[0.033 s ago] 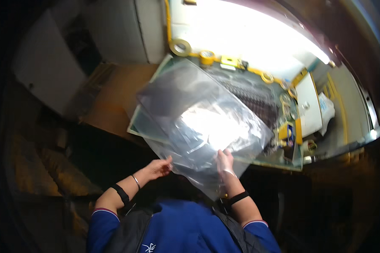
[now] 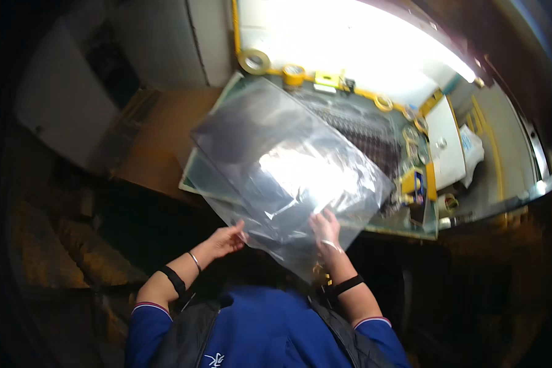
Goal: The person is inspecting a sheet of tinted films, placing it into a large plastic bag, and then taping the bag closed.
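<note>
A large clear plastic sheet [image 2: 239, 132] lies slantwise over a glass-topped table, bright with glare in its middle. Its near corner hangs past the table's front edge toward me. My left hand [image 2: 228, 239] pinches the sheet's near left edge, fingers curled. Farther right, my right hand [image 2: 326, 230] grips the near part of the sheet, with the plastic running down beside the wrist. Whether the sheet is one layer or a bag cannot be made out.
Tape rolls [image 2: 293, 75] stand along the table's back edge, with more at the right. A blue-and-yellow box [image 2: 414, 184] sits near the right corner. Dark patterned material [image 2: 365, 132] lies behind the sheet. A brown board [image 2: 165, 135] adjoins on the left; a white panel [image 2: 446, 144] stands right.
The whole view has shifted slightly, so the table sits a little higher and farther left. Both hands keep hold of the plastic sheet.
</note>
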